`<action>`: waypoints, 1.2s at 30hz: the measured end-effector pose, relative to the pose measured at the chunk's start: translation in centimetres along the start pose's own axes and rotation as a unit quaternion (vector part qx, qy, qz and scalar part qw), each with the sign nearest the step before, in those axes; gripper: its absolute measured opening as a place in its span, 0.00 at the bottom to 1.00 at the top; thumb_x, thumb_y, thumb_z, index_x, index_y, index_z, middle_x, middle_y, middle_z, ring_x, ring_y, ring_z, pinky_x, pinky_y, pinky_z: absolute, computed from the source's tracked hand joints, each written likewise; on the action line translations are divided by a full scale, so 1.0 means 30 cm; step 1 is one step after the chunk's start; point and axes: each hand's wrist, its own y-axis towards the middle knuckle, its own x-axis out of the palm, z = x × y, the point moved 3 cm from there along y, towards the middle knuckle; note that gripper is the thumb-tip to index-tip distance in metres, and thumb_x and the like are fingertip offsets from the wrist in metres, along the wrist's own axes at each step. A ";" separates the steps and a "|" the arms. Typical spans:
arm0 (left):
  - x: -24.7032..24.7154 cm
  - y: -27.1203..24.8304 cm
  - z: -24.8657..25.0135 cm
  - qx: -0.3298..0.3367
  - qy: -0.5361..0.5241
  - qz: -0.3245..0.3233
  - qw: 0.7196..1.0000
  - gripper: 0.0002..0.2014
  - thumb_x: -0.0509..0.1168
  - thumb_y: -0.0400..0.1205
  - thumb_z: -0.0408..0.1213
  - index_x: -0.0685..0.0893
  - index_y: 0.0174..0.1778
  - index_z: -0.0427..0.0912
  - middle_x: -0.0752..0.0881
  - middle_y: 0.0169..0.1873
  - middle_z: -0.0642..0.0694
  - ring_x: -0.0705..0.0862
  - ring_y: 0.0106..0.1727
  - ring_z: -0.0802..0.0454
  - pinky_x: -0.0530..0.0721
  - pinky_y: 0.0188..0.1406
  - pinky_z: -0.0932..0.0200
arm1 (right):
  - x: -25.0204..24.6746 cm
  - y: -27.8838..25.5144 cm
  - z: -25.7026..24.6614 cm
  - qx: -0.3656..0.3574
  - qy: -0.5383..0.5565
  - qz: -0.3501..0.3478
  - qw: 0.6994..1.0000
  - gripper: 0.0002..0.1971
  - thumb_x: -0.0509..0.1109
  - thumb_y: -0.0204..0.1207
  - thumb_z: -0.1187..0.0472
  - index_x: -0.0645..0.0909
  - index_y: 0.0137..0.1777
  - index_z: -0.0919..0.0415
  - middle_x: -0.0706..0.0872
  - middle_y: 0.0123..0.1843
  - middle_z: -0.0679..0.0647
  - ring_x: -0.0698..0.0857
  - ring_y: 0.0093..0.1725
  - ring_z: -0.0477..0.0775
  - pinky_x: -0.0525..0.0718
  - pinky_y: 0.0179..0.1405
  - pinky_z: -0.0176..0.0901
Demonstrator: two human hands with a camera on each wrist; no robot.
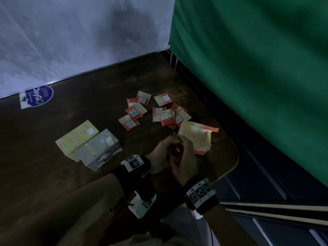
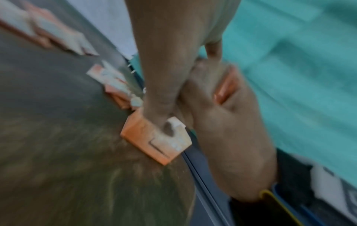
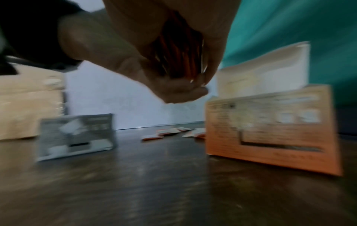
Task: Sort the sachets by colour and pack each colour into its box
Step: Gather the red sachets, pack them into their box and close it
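Two hands: I see both meeting above the table [image 1: 53,183], just beside the orange box.
Left hand [image 1: 160,153]: its fingers curl round a stack of orange sachets [image 3: 179,50], held on edge between the palms; the right wrist view shows the edges fanned inside the grip.
Right hand [image 1: 185,157]: it closes over the same stack from the other side, fingers bent round it; in the left wrist view an orange edge [image 2: 225,90] shows between its thumb and palm.
Orange box [image 1: 197,137]: it stands near the table's right edge, lid flap up and pale inside, immediately right of my hands. From the left wrist it appears past a finger, which hides part of its top [image 2: 154,137].
Loose orange sachets [image 1: 134,112]: these lie scattered flat beyond the hands in two rough clusters, several overlapping; the right cluster [image 1: 170,116] reaches the box's far side.
Yellow box [image 1: 76,137]: it lies flat, well left of the hands.
Grey box [image 1: 98,148]: this one rests against the yellow one's right side, nearer to me.
Wrist bands [image 1: 134,163]: black straps with printed markers sit on both wrists.
Sticker [image 1: 40,96]: a round blue one is on the table's far left corner, at the foot of the white backdrop [image 1: 71,32].
Green cloth [image 1: 257,68]: it hangs along the right.
Image quality: both wrist views are motion-blurred, so I cannot read the box print.
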 end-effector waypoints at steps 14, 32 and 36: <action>-0.042 0.206 0.128 0.164 0.561 0.076 0.808 0.66 0.83 0.62 0.40 0.35 0.81 0.47 0.55 0.80 0.40 0.59 0.80 0.42 0.68 0.76 0.47 | -0.150 0.136 0.170 0.062 -0.099 0.022 0.993 0.31 0.74 0.72 0.64 0.69 0.74 0.60 0.78 0.69 0.61 0.80 0.66 0.62 0.80 0.62 0.51; -0.003 0.312 -0.035 0.169 0.543 0.105 0.816 0.49 0.82 0.59 0.52 0.64 0.74 0.49 0.69 0.69 0.50 0.68 0.70 0.51 0.71 0.67 0.55 | -0.178 0.294 0.250 0.250 -0.179 -0.234 0.922 0.29 0.74 0.71 0.47 0.74 0.68 0.61 0.84 0.63 0.57 0.85 0.58 0.56 0.83 0.56 0.46; 0.051 0.323 -0.065 0.148 0.556 0.120 0.809 0.53 0.82 0.60 0.50 0.58 0.77 0.47 0.62 0.75 0.46 0.62 0.77 0.46 0.68 0.73 0.51 | -0.174 0.277 0.289 0.250 -0.197 -0.242 0.917 0.19 0.68 0.78 0.56 0.77 0.67 0.61 0.82 0.65 0.59 0.81 0.64 0.58 0.77 0.65 0.46</action>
